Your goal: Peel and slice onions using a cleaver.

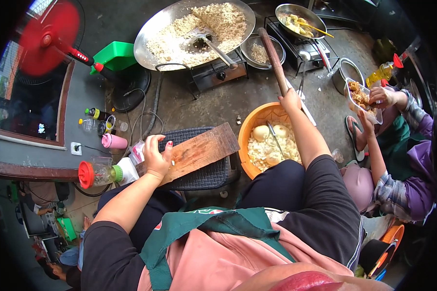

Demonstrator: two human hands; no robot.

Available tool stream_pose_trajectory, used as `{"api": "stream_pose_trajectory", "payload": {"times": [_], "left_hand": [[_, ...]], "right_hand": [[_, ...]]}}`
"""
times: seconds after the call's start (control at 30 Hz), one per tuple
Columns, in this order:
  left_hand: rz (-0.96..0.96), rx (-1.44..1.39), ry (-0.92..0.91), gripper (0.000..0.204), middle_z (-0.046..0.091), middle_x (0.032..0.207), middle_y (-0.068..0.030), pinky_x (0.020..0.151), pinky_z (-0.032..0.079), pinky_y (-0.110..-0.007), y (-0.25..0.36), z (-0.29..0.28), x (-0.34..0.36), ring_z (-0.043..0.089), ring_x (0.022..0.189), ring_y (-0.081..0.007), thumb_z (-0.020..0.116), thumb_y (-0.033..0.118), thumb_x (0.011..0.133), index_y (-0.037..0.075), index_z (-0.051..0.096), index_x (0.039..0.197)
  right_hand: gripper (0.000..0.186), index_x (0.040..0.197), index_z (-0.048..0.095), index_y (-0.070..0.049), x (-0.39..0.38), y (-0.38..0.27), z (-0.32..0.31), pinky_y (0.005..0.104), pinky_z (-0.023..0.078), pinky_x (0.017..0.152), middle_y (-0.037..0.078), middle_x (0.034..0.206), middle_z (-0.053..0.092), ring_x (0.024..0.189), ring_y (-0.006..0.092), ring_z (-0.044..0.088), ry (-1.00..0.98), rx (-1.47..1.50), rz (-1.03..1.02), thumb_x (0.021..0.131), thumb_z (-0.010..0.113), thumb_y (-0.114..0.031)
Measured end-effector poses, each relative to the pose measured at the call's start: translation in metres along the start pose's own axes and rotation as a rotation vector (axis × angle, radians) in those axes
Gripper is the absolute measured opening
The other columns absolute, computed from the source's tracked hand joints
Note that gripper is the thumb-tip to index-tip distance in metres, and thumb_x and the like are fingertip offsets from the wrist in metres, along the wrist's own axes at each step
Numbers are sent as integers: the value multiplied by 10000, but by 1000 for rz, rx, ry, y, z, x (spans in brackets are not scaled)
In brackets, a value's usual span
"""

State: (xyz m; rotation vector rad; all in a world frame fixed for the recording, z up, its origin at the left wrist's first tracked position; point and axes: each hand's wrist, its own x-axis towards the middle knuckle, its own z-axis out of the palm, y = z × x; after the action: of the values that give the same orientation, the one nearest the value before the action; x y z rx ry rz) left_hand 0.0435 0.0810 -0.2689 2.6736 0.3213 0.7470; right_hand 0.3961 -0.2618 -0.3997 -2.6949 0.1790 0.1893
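Wooden cutting board [195, 153], centre frame on a dark mat [206, 177]: stiff, probably weighty. Left hand [156, 156] fingers curled over its left end. Right hand [290, 100] wrapped round wooden pestle [273, 59]; grip low.

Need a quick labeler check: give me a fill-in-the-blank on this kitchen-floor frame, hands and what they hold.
1. The left hand grips the end of a wooden ____ board.
2. The right hand holds a long wooden ____.
3. The chopped pale food lies in an ____ basket.
4. A ladle rests in the big ____ on the gas stove.

Missing words: cutting; handle; orange; wok
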Motion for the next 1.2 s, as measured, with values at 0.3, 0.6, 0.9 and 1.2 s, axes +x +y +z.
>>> {"api": "stream_pose_trajectory", "payload": {"times": [0.3,0.6,0.9,1.2], "left_hand": [[10,-9,10,267,581,922,-133,764,459,-406,1,-1,-2,582,863,-327,667,253,810,33,587,939],[30,-13,-7,241,581,904,-140,777,467,-399,0,1,-2,584,867,-325,660,233,817,23,594,914],[19,-4,-7,189,592,882,-124,758,470,-387,-5,1,0,594,834,-306,645,211,850,31,604,885],[35,-9,1,200,600,850,-114,724,477,-386,-4,5,-1,606,797,-299,639,237,867,38,615,848]], "right_hand": [[804,1352,417,-170,-17,6,-9,436,476,917,150,1205,591,1136,309,567,11,-88,-70,688,825,-369],[806,1352,437,-143,-23,23,-13,425,466,934,176,1263,551,1157,330,544,25,-11,-66,695,811,-422],[467,863,678,-12,-96,64,-23,319,535,587,111,762,671,648,191,663,-846,-65,-190,783,730,-469],[213,997,684,-65,-100,105,14,402,507,805,152,902,681,888,299,656,-302,-95,-480,896,581,-222]]}}
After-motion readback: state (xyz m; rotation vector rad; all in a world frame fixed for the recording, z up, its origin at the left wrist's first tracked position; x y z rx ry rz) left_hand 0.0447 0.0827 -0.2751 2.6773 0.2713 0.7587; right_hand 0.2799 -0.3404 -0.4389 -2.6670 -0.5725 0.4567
